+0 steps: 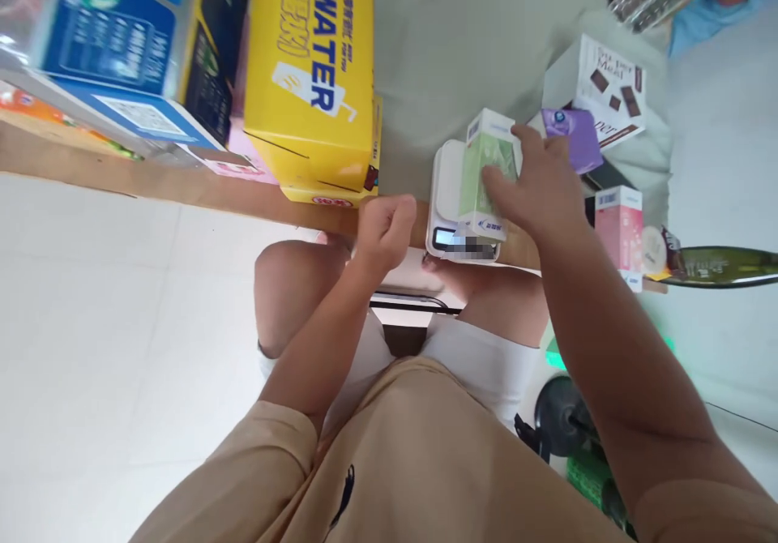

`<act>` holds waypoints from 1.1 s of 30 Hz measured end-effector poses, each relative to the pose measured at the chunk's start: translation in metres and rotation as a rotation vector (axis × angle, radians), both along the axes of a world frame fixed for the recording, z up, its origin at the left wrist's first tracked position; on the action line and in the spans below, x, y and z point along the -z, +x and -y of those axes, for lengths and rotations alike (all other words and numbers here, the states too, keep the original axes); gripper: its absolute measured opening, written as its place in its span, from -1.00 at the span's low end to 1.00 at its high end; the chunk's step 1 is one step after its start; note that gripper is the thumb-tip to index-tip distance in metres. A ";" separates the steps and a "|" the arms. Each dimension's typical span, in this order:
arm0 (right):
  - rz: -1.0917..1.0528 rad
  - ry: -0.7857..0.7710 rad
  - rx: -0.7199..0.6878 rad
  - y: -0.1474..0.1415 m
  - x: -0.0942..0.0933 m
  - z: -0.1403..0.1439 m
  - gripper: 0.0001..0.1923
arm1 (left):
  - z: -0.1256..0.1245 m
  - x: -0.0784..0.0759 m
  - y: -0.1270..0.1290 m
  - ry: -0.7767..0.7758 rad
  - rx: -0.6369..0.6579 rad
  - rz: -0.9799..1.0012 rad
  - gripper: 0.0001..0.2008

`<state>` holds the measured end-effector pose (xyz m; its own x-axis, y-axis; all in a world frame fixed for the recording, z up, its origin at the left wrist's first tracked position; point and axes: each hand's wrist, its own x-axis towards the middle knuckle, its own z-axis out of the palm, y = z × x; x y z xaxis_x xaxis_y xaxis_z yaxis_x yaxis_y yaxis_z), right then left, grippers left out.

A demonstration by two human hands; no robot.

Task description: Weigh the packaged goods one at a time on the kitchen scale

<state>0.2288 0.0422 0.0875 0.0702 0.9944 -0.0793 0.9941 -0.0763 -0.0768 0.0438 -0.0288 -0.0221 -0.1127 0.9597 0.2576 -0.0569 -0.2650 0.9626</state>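
Note:
A white digital kitchen scale (448,182) with a lit display sits at the front edge of the bed-like surface. On top of it is a light green and white carton (480,178). My right hand (540,178) grips this carton from the right, its thumb on the near face and its index finger at the far end. The other fingers are partly hidden. My left hand (386,231) is curled into a fist at the wooden edge, left of the scale, with nothing showing in it.
At left stand a yellow WATER box (309,65) and a blue box (115,32). On the right are a white chocolate-print box (611,89), a purple packet (574,138), a pink carton (618,231) and a green pouch (723,263). A wooden rail (328,217) borders the surface.

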 end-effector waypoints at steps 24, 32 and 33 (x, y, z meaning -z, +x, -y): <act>-0.089 0.265 -0.249 -0.102 -0.093 -0.027 -0.13 | 0.012 -0.028 -0.017 -0.210 0.232 -0.038 -0.53; -0.117 0.131 -0.335 -0.213 -0.102 -0.020 -0.23 | 0.013 -0.018 -0.017 -0.218 0.200 -0.047 -0.47; -0.147 0.120 -0.370 -0.213 -0.094 -0.026 -0.24 | 0.013 -0.018 -0.017 -0.214 0.199 -0.051 -0.46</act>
<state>0.0158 0.0686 0.1811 -0.2975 0.9530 0.0564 0.9305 0.3027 -0.2063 0.0263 -0.0420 -0.0045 0.0915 0.9947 0.0474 -0.0371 -0.0441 0.9983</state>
